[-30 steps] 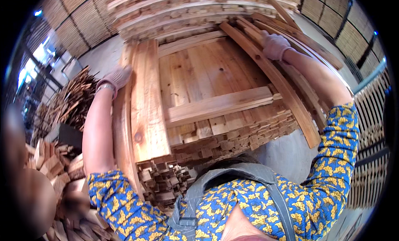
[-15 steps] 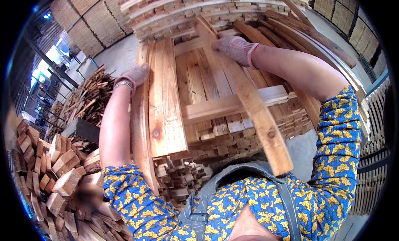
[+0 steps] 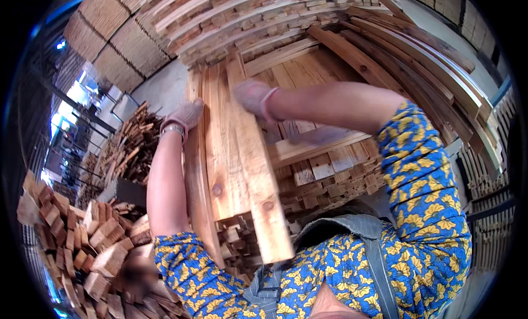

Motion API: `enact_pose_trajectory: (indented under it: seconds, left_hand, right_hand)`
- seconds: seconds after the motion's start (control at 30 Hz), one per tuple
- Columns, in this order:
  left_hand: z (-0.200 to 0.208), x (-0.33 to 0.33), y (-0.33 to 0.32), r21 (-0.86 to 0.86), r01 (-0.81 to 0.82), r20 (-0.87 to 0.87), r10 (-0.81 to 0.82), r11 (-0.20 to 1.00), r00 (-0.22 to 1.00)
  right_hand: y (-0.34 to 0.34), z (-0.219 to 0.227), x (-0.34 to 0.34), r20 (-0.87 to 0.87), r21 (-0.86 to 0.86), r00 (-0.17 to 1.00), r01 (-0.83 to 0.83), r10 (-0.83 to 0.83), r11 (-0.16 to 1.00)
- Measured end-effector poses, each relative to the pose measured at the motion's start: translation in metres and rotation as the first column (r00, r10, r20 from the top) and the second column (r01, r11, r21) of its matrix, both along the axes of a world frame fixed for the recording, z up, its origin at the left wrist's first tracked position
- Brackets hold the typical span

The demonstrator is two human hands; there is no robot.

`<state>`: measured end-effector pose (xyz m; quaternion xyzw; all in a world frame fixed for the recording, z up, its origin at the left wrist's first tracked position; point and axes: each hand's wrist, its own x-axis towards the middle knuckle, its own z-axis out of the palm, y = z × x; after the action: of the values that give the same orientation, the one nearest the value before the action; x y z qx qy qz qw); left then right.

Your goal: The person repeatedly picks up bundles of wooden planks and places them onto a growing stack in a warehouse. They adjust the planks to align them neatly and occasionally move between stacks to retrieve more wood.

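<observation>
Nearest us, lower centre of the frame: the near end of a loose plank (image 3: 257,165), just beside our grey apron (image 3: 379,274). Cut wood blocks (image 3: 104,253) heaped at lower left. The plank runs up to centre, overlapping the wide board (image 3: 220,148); contact between the two we cannot confirm. Half a second ago it slanted across the crosspiece (image 3: 297,153), farther right. Our right hand (image 3: 254,97), gloved and motion-blurred, has its grip pinching the plank. Our left hand (image 3: 187,114), also gloved, stays at the narrow board (image 3: 198,170); how closed its grip is, we cannot tell. Beyond: thin sticks (image 3: 135,145) piled left of centre, long planks (image 3: 407,60) at upper right, stacked timber (image 3: 247,22) along the top.
</observation>
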<state>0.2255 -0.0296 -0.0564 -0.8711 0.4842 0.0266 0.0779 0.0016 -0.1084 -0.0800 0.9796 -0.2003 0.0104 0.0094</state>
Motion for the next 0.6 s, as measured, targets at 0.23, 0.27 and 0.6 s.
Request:
enact_pose_trajectory:
  seconds: [0.23,0.27,0.6]
  left_hand:
    - [-0.008,-0.014,-0.006,-0.062,0.069,0.073,-0.065,0.996,0.995]
    - [-0.01,0.004,0.001,-0.006,0.103,0.117,-0.102,0.995,0.988]
    - [0.006,-0.036,0.001,-0.046,-0.141,0.023,0.142,0.989,0.99]
  right_hand:
    - [-0.025,-0.034,0.038,0.228,0.312,0.914,0.257,-0.334,0.915]
    - [-0.018,-0.012,0.035,0.033,0.053,0.998,0.052,-0.054,0.997]
    - [-0.095,-0.052,0.023,-0.068,-0.465,0.997,-0.059,0.031,0.883]
